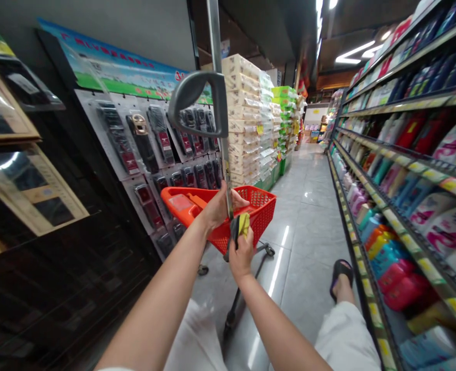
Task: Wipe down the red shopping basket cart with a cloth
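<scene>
A thin metal pole [215, 38] with a grey loop handle [222, 105] rises in front of a red shopping basket [264, 206] on a wheeled frame. Around the pole, at the basket's near side, is my left hand [217, 208], with some fingers stretched out to the right behind it. Just below and to the right, my right hand [241, 255] has its fingers wrapped round a yellow and dark cloth [243, 224], which lies against the lower pole.
Packaged belts [158, 136] hang on a display at the left, near framed boxes [34, 188]. Stacked packs [243, 103] stand behind the basket. Shelves of bottles [406, 180] line the right side of the tiled aisle [305, 216].
</scene>
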Motion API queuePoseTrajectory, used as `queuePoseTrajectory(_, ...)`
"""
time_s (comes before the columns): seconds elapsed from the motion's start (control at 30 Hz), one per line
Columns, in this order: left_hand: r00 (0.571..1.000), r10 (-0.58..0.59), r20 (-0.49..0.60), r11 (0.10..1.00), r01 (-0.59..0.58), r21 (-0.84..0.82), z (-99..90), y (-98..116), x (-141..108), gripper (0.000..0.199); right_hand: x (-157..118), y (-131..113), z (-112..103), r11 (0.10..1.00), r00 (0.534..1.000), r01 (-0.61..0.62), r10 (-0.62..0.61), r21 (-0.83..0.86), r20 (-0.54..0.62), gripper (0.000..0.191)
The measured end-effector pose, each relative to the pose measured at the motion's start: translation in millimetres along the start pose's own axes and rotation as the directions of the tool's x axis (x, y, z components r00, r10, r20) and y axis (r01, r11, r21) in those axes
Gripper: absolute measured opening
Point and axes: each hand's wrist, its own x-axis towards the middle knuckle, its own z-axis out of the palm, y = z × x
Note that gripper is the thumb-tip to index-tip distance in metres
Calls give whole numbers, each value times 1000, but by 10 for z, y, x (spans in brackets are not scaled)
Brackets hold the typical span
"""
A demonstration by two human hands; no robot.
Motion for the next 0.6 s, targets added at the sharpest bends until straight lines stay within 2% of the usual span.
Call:
queuePoseTrajectory(0.1,999,-44,-14,999,44,-11,-21,43,-18,68,-410,368,105,967,966,-256,256,-10,19,23)
queuePoseTrajectory(0.17,997,-71,-27,997,70,-15,-33,53,-13,68,-531,452,117,933,932,-360,360,-13,49,22)
queuePoseTrajectory(0.23,996,-80,-29,997,80,-20,-39,50,3,67,-449,354,92,934,932,-358,358,-7,52,24)
queuePoseTrajectory(0.33,996,-84,-12,996,84,-29,-29,38,31,67,-140,80,54,973,972,-231,232,-21,35,29)
queuePoseTrajectory(0.4,996,-86,3,996,86,-34,-10,31,48,68,-43,16,59,984,985,-166,169,-62,32,30)
queuePoseTrajectory(0.5,995,-94,28,995,95,-24,26,23,69,69,-270,246,98,975,979,-190,196,-117,45,28)
queuePoseTrajectory(0.6,994,-95,48,995,96,-9,49,13,86,71,-701,654,122,919,926,-371,376,-136,16,26)
